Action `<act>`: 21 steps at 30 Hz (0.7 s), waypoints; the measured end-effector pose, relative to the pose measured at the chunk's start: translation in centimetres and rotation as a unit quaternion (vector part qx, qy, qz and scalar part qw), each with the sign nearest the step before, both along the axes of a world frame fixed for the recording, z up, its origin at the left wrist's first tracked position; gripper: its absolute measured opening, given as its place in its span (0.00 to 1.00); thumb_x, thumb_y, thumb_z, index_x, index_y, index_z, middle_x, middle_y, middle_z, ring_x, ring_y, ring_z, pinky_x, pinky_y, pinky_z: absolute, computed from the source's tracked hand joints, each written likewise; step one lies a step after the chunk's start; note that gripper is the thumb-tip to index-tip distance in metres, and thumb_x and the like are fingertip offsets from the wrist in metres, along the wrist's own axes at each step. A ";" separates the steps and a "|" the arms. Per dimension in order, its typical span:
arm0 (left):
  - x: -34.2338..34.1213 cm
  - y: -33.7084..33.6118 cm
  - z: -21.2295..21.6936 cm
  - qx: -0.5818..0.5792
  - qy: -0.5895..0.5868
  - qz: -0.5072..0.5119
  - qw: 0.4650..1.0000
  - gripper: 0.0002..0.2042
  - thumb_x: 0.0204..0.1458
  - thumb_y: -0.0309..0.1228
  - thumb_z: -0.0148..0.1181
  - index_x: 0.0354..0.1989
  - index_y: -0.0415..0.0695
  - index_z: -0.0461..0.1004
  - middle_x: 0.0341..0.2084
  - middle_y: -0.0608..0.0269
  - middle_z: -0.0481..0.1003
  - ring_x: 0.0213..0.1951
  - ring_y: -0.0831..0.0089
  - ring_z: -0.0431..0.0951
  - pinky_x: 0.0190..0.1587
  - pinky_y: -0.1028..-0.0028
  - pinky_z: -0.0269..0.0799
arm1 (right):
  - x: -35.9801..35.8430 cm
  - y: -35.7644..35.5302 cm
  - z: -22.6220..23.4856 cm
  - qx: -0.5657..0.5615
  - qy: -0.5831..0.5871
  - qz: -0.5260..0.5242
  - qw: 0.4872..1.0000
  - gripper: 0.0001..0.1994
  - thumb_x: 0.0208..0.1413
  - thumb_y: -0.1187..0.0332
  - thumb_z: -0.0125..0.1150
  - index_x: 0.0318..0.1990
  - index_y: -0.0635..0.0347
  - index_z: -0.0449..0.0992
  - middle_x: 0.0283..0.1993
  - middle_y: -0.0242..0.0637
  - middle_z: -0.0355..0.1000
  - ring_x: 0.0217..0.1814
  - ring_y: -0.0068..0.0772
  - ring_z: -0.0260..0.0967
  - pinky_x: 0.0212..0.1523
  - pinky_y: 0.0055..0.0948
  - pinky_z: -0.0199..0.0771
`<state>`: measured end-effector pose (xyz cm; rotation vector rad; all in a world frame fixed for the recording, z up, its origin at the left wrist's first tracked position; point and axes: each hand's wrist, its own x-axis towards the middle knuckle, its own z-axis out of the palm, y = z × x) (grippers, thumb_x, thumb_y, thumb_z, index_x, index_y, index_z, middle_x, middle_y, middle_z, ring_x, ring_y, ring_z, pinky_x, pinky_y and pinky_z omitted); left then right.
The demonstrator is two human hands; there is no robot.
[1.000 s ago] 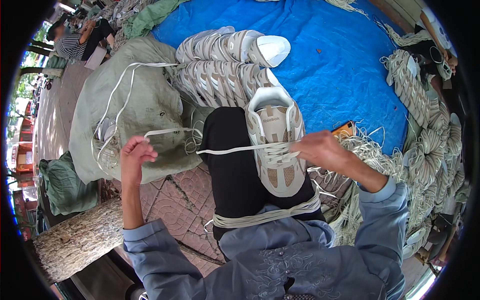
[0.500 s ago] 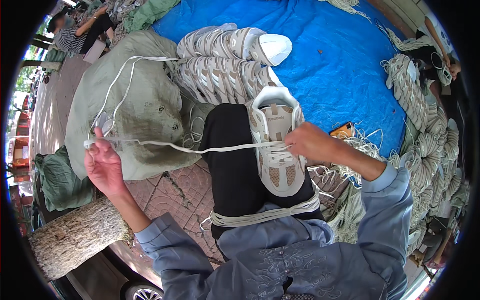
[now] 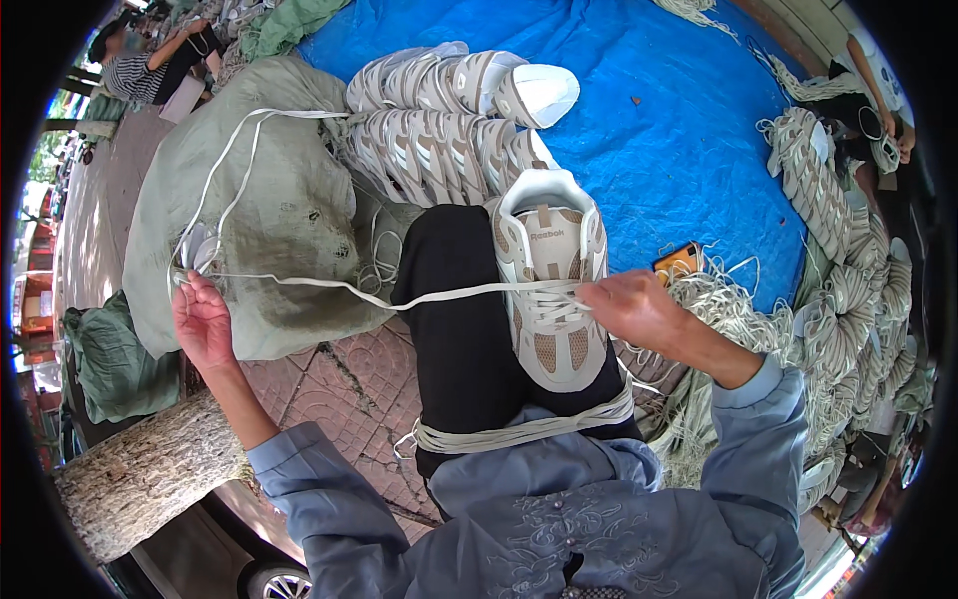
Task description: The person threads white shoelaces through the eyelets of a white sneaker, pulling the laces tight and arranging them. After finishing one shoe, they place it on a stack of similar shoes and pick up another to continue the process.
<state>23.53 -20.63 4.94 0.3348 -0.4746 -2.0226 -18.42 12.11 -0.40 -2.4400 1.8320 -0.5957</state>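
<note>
A beige and white sneaker (image 3: 549,250) rests on my right thigh, toe toward me, with white laces (image 3: 552,304) threaded across its front. From it a long white shoelace (image 3: 439,297) runs slackly over my other knee to the left. My right hand (image 3: 639,311) is closed at the sneaker's lace rows, pinching the lace there. Far to the left, my left hand (image 3: 207,321) has its fingertips pinched on the lace beside a grey-white sack (image 3: 289,230). A small pale roundish item (image 3: 203,243) lies on the sack just beyond those fingertips; its kind is unclear.
Two rows of sneakers (image 3: 429,150) stand on a blue tarp (image 3: 679,130). An orange phone-like object (image 3: 679,260) and tangled laces (image 3: 738,309) lie at right, near stacked sneakers (image 3: 853,299). A lace bundle (image 3: 529,427) crosses my thighs. Other people sit at both far corners.
My left hand's fingers have drawn together into a pinch, the raised finger now bent. My right hand has shifted slightly right. The sneaker stays on my thigh.
</note>
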 end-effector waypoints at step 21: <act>0.5 -0.1 -4.5 0.027 -0.098 0.049 0.994 0.06 0.50 0.25 0.47 0.31 0.32 0.67 0.33 0.49 0.71 0.34 0.68 0.72 0.35 0.74 0.69 | 2.0 -0.7 0.3 0.003 0.129 -0.027 0.991 0.07 0.32 0.73 0.53 0.24 0.63 0.67 0.14 0.30 0.59 0.16 0.26 0.63 0.16 0.25 0.62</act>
